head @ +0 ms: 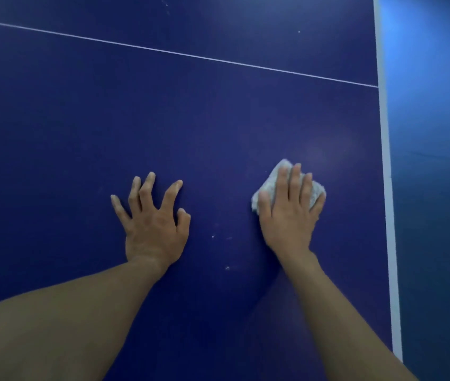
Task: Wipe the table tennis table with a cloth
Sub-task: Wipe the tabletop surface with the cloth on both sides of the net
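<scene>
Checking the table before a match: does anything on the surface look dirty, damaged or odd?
Only small white specks on the table: a few between the left hand and the right hand, nearer the person than the cloth, and a couple beyond the thin white line. Whether dust or chips, I cannot tell.

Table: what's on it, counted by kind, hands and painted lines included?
Hands: 2, left hand, right hand
Cloth: 1
White lines: 2, thin line, edge line
Total: 5
</scene>
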